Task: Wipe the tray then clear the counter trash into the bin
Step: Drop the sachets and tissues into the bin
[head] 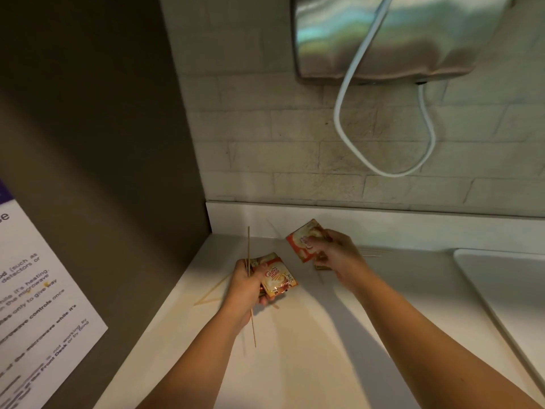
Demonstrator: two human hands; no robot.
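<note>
Noted left hand (247,287) with fingers curled round glossy, crinkled creamer sachets (279,281) and a thin, straight wooden stick (248,246), low over the smooth pale table (324,338); right hand (339,255) blurred, fingers pinching 1 flat square sachet (301,245) near the back ledge. Logged slim loose sticks (211,296) lying on the table left of the left hand, count unclear. Found white tray (513,290) with rounded rim at right, cut off by the frame edge, and brushed-metal wall box (413,33) cropped at top.
</note>
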